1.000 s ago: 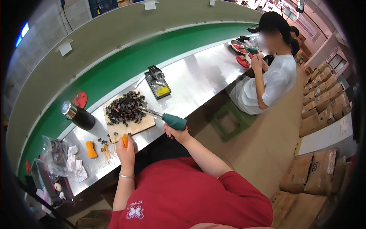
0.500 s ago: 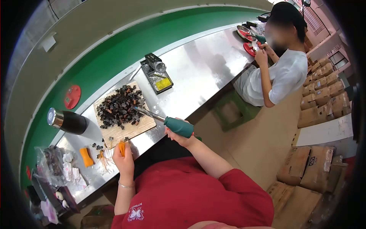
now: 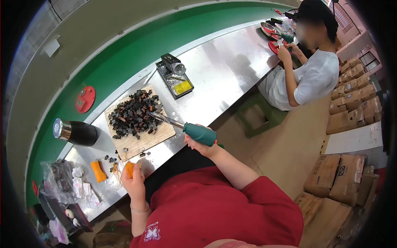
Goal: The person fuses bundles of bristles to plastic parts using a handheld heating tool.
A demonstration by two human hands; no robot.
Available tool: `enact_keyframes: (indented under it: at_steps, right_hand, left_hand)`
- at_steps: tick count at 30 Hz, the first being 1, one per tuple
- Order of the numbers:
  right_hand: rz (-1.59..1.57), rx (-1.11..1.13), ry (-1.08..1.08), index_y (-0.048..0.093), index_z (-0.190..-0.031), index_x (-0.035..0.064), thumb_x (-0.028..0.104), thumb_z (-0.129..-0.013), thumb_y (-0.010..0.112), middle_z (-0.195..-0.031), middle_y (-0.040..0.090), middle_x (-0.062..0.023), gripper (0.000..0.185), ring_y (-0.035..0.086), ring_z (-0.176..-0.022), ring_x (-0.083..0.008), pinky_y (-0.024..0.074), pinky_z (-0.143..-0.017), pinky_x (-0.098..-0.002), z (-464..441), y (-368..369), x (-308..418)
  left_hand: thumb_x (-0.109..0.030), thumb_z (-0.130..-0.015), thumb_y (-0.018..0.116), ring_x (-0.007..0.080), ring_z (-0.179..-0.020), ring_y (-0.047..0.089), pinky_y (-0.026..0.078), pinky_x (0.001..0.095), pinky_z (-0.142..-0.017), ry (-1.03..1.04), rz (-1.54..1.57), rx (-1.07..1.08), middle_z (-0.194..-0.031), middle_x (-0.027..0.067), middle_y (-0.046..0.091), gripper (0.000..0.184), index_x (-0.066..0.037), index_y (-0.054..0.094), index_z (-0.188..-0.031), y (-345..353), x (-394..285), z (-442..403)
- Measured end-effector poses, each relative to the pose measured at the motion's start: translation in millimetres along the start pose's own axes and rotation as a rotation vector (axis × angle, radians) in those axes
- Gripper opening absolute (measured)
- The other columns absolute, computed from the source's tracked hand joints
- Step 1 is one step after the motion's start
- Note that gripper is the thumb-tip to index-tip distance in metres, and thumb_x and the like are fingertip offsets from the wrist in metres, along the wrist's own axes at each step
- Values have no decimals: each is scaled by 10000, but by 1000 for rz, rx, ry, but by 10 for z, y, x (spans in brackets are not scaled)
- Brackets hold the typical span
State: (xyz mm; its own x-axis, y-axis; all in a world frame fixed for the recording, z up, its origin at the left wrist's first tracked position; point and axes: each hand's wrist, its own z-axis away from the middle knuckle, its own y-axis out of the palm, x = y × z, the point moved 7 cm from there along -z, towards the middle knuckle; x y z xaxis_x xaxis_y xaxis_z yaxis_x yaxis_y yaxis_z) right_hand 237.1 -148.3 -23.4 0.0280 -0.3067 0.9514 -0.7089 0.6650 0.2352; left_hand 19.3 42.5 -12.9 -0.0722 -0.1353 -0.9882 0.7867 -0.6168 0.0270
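Note:
My right hand (image 3: 202, 145) is wrapped round the green handle of a soldering iron (image 3: 199, 134). Its metal tip points left, over a heap of small black and brown parts (image 3: 134, 112) on a wooden board (image 3: 159, 135). Closed fingers of my left hand (image 3: 134, 185) grip a bundle of thin orange wires (image 3: 130, 169) just off the board's near edge. A few loose black parts (image 3: 111, 158) lie by the board's corner, near some scattered thin wires (image 3: 115, 171). Another orange wire bundle (image 3: 98, 171) rests on the bench, left of my left hand.
Behind the board stand a soldering iron stand (image 3: 175, 78) with a yellow sponge and a black flask (image 3: 76, 132). A red disc-shaped object (image 3: 85, 99) is at the green wall. Plastic bags (image 3: 58, 180) and crumpled tissue (image 3: 86, 192) lie left. A co-worker (image 3: 312, 70) sits far right, by cardboard boxes (image 3: 322, 171).
My left hand has drawn back slightly from the board's edge, tilting the orange wires. The iron stays over the heap in my right hand. The whole view has shifted a little.

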Motion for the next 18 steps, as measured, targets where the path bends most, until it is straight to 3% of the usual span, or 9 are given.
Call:
enact_keyframes:
  at_steps: [6, 9, 10, 11, 17, 18]
  right_hand:
    - [36, -49, 16, 622, -890, 24, 74, -903, 641, -716, 619, -35, 54, 566, -593, -83, 452, -545, -225, 26, -19, -83]
    - [-49, 14, 47, 556, -785, 62, 89, -944, 575, -644, 526, 4, 162, 495, -569, -79, 384, -541, -240, 16, 31, -126]
    - [-107, 13, 56, 594, -877, 53, 36, -910, 621, -690, 573, -5, 46, 530, -573, -77, 424, -544, -234, 27, -18, -212]
    - [-165, 8, 69, 633, -969, 44, -17, -876, 667, -736, 620, -15, 116, 565, -577, -74, 464, -546, -228, 25, -82, -317]
    - [-83, 2, 135, 632, -927, 31, 18, -893, 661, -710, 630, -25, 46, 571, -549, -71, 441, -506, -218, 3, -69, -251]
    - [-13, 11, 130, 614, -890, 37, 89, -934, 615, -670, 598, -14, 67, 548, -538, -74, 431, -499, -219, 23, -48, -179]
  left_hand:
    - [-168, -974, 590, 25, -475, 396, 305, 182, -412, -88, -25, -116, -628, -55, 475, 102, -101, 562, -902, -65, -61, -97]
    - [-200, -985, 592, 28, -481, 410, 307, 198, -425, -106, 1, -85, -601, -64, 475, 167, -87, 588, -863, 11, -79, -161]
    - [-199, -981, 593, 26, -488, 414, 313, 201, -430, -89, 18, -86, -606, -64, 480, 170, -84, 588, -856, 24, -68, -173]
    - [-184, -973, 590, 27, -489, 415, 319, 205, -431, -109, 43, -81, -613, -60, 488, 165, -78, 593, -847, 61, -95, -181]
    - [-179, -922, 628, 64, -513, 471, 371, 217, -455, -20, 77, -16, -644, -22, 521, 141, -80, 599, -827, 150, -77, -230]
    - [-179, -922, 628, 64, -513, 471, 371, 217, -455, 18, 83, -20, -644, -22, 521, 141, -80, 599, -827, 137, -97, -225]
